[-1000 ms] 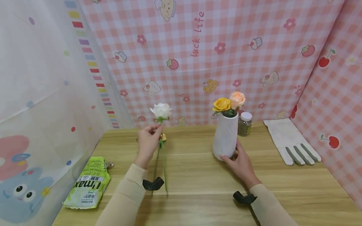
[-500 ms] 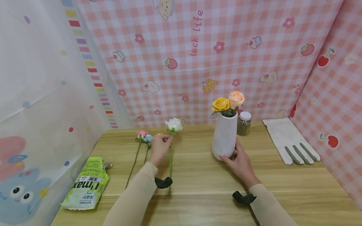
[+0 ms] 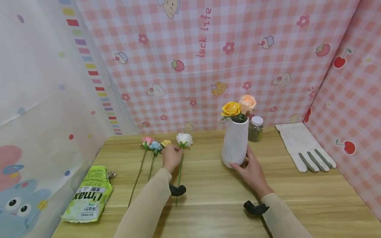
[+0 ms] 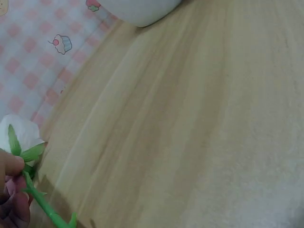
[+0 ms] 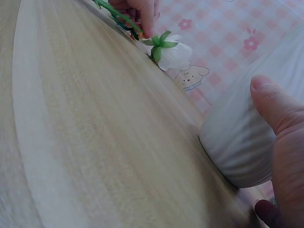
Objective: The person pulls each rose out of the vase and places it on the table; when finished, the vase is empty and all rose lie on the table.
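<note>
In the head view my left hand [image 3: 171,158] pinches the green stem of a white rose [image 3: 184,139] just under its bloom, low over the table. The left wrist view shows the thumb and fingertips at that stem [image 4: 43,203]. My right hand [image 3: 253,173] holds a white ribbed vase [image 3: 235,142] low on its right side, thumb across the front. Upright on the table, the vase bears a yellow rose [image 3: 231,109] and a peach rose [image 3: 247,103]. Left of my left hand lie a pink rose [image 3: 147,141], a blue rose [image 3: 155,145] and a partly hidden yellow-orange flower [image 3: 166,142].
Behind the vase stands a small jar [image 3: 256,129] with a white lid. A white glove [image 3: 303,145] with grey-green finger stripes lies at the right. A green printed bag [image 3: 89,195] is at the left edge of the wooden table [image 3: 208,211]. Checked cloth hangs behind.
My left hand has carried the white rose down and to the right, bringing it low over the table. The flowers lying at the left have come into view. My right hand stays on the vase.
</note>
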Available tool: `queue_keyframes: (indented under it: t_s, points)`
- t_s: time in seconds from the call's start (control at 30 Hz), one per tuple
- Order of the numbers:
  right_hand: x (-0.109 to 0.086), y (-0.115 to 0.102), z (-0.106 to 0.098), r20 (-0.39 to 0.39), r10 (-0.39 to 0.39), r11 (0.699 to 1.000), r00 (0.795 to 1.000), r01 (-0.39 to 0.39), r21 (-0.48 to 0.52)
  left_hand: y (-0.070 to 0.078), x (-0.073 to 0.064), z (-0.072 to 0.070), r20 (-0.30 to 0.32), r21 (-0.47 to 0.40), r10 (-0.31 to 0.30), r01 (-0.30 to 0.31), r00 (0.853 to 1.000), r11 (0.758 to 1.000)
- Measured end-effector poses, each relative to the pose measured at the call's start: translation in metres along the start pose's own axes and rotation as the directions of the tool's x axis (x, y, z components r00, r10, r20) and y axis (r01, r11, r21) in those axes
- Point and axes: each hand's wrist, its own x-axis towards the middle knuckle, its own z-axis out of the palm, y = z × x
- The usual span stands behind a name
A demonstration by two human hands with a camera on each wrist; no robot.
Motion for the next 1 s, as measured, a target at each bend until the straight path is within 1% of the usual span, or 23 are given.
queue_keyframes:
  t_s: [0.07, 0.17, 0.27, 0.37, 0.43, 0.5, 0.6, 0.7, 0.83, 0.9, 0.93, 1.0]
  points:
    - [0.001, 0.000, 0.000, -0.001, -0.001, 1.000, 1.000, 0.001, 0.000, 0.000, -0.002, -0.002, 0.002, 0.013, 0.006, -0.006, 1.000, 1.000]
    - [0.002, -0.001, 0.001, -0.003, -0.003, 1.000, 1.000, 0.003, -0.004, -0.004, -0.006, -0.008, -0.004, 0.040, 0.036, -0.036, 0.999, 0.999]
    - [0.003, -0.002, 0.000, -0.001, -0.005, 1.000, 1.000, 0.005, -0.005, -0.005, -0.014, -0.020, -0.003, 0.059, 0.060, -0.060, 0.998, 0.996]
    - [0.005, -0.003, -0.002, 0.003, -0.004, 1.000, 1.000, 0.004, -0.007, -0.003, -0.029, -0.033, 0.019, 0.056, 0.058, -0.059, 0.998, 0.997]
    - [0.005, -0.004, -0.003, 0.009, -0.004, 1.000, 1.000, 0.004, -0.008, 0.000, -0.042, -0.040, 0.062, 0.036, 0.050, -0.053, 0.997, 0.998]
    - [0.006, -0.004, -0.004, 0.009, -0.005, 1.000, 1.000, 0.006, -0.010, 0.002, -0.055, -0.043, 0.103, 0.016, 0.041, -0.043, 0.994, 0.999]
    - [0.006, -0.004, -0.006, 0.009, -0.006, 1.000, 1.000, 0.006, -0.006, 0.003, -0.073, -0.043, 0.142, -0.007, 0.042, -0.041, 0.989, 0.999]
    - [0.006, -0.003, -0.006, 0.012, 0.000, 1.000, 1.000, 0.000, -0.007, -0.001, -0.084, -0.038, 0.146, -0.019, 0.039, -0.036, 0.989, 0.999]
    - [0.004, -0.002, -0.004, 0.015, 0.004, 1.000, 1.000, -0.004, -0.008, -0.008, -0.091, -0.031, 0.127, -0.018, 0.041, -0.039, 0.991, 0.999]
    - [0.002, -0.001, -0.003, 0.013, 0.005, 1.000, 1.000, -0.005, -0.006, -0.011, -0.094, -0.028, 0.111, -0.021, 0.055, -0.053, 0.992, 0.998]
    - [0.001, -0.001, -0.002, 0.012, 0.005, 1.000, 1.000, -0.005, -0.005, -0.012, -0.095, -0.028, 0.103, -0.031, 0.053, -0.051, 0.993, 0.998]
    - [-0.001, 0.000, -0.001, 0.017, 0.006, 1.000, 1.000, -0.006, 0.002, -0.014, -0.097, -0.027, 0.094, -0.051, 0.032, -0.027, 0.995, 0.998]
